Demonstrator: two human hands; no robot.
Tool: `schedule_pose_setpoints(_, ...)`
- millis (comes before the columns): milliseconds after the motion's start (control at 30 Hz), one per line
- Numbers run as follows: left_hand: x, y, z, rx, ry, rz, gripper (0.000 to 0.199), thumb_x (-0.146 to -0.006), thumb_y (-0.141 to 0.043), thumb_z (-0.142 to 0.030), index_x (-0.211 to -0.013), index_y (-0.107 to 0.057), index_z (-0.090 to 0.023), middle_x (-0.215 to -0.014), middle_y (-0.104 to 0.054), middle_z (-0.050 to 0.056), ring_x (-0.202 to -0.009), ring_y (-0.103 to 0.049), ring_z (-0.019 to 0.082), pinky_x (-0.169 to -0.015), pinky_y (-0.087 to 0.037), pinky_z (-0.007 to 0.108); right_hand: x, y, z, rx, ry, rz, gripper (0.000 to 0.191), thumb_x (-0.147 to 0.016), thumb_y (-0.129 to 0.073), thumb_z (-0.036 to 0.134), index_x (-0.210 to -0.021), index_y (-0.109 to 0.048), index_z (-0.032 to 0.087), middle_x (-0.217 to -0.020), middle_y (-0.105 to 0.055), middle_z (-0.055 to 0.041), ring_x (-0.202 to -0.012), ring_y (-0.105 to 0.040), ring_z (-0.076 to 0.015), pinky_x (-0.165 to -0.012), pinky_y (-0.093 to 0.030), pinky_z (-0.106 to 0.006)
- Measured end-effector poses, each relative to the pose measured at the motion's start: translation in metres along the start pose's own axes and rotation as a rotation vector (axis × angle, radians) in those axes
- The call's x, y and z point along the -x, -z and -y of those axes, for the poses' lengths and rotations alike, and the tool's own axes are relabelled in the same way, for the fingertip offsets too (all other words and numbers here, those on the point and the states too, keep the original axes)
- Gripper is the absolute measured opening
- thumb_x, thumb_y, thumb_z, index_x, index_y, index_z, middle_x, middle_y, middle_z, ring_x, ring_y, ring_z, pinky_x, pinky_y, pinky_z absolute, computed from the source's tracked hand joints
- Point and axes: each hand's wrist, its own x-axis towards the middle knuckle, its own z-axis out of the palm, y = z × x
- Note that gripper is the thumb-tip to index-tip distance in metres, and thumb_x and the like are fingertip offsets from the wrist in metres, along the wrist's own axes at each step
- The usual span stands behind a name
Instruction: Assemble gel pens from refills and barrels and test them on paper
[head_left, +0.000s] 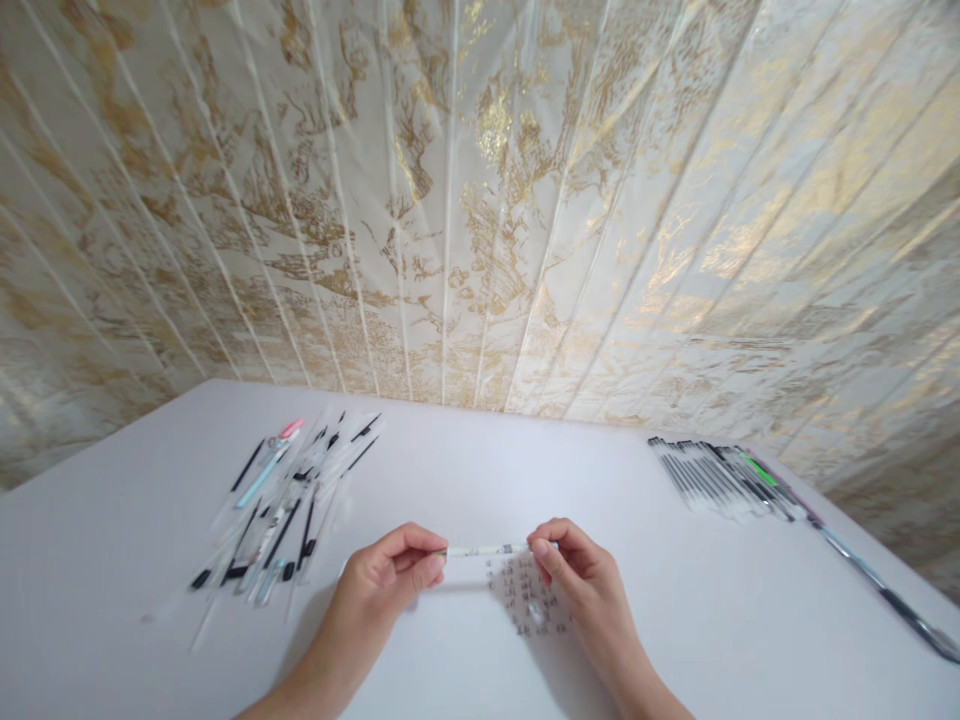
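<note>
I see the left fingers [430, 560] and right fingers [546, 552] pinching a white pen [484, 550] above the counter [450, 460].

Handwritten characters, paper [504, 610] (too blurred to read)

head-worn view, facing forward and down

Comprised one smooth white tabletop [487, 480]. Bore at left a loose, crisscrossed heap of pens and pen parts [289, 510], chiefly black and clear, some light blue, one pink; at right a close row of slender dark-tipped sticks [694, 478]; front centre, blurred dark written characters [517, 600].
</note>
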Motion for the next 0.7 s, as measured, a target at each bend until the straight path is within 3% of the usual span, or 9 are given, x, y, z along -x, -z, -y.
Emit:
schedule_pose_setpoints(167,-0.001,-0.001,0.006,-0.047,-0.087,0.038,0.019,-0.076,-0.069,-0.036,-0.082,-0.066,-0.018,-0.072,-0.061,-0.002,-0.071,-0.054,0.013,-0.065,-0.042,0.022,0.002,-0.004,0.004,-0.241,-0.114,-0.016,0.033,-0.078,-0.071,0.047,-0.07,-0.059,0.017,-0.057,-0.056,0.0034,-0.046,-0.048,-0.0082,-0.051,-0.037,-0.022)
schedule_pose_setpoints(333,0.002,-0.005,0.006,-0.131,-0.191,0.06,0.013,-0.079,-0.066,-0.032,-0.077,-0.065,-0.019,-0.074,-0.06,-0.002,-0.073,-0.058,0.014,-0.069,-0.045,0.022,0.005,-0.01,0.004,-0.425,-0.206,-0.052,0.037,-0.076,-0.073,0.049,-0.069,-0.054,0.018,-0.044,-0.051,0.007,-0.033,-0.041,-0.0055,-0.04,-0.034,-0.019)
schedule_pose_setpoints(600,0.007,-0.003,0.007,-0.295,-0.433,0.018,0.008,-0.085,-0.061,-0.024,-0.079,-0.063,-0.02,-0.077,-0.06,-0.002,-0.073,-0.058,0.013,-0.071,-0.045,0.021,0.014,-0.019,0.012,-0.555,-0.336,-0.138,0.043,-0.065,-0.082,0.05,-0.075,-0.057,0.016,-0.047,-0.051,0.0078,-0.034,-0.04,-0.0041,-0.036,-0.031,-0.016)
schedule_pose_setpoints(700,0.01,-0.005,0.008,-0.289,-0.441,0.008,0.009,-0.087,-0.059,-0.025,-0.08,-0.062,-0.02,-0.077,-0.06,-0.002,-0.073,-0.058,0.013,-0.07,-0.045,0.021,0.019,-0.024,0.017,-0.564,-0.331,-0.094,0.041,-0.068,-0.08,0.049,-0.071,-0.055,0.017,-0.045,-0.049,0.0084,-0.035,-0.038,-0.0032,-0.038,-0.032,-0.016)
